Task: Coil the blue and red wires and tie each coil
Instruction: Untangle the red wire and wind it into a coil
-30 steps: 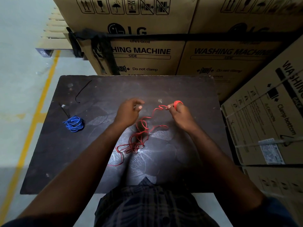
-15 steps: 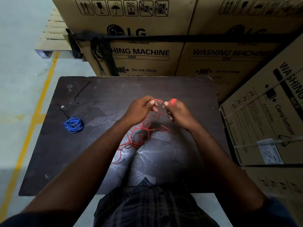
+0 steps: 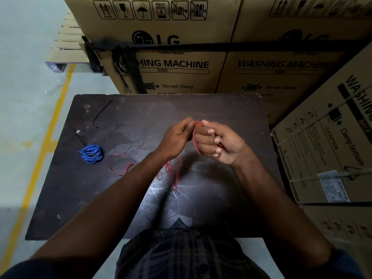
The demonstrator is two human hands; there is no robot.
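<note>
Over the dark table [image 3: 161, 109], left hand [image 3: 177, 137] and right hand [image 3: 219, 144] pinch the red wire [image 3: 194, 140] — its slack blurred.

You wear short sleeves of dark blue: the left sleeve [image 3: 22, 268] shows at the lower left corner, the right sleeve [image 3: 348, 264] at the lower right. Below them your left arm [image 3: 112, 200] and right arm [image 3: 267, 198] are bare, all the way down. The left grip [image 3: 177, 135] and the right grip [image 3: 219, 143] are bare too, and the nails look short. Over your middle lies a dark checked cloth [image 3: 181, 256], with thin paler lines that cross in squares; I cannot tell which garment it is.
</note>
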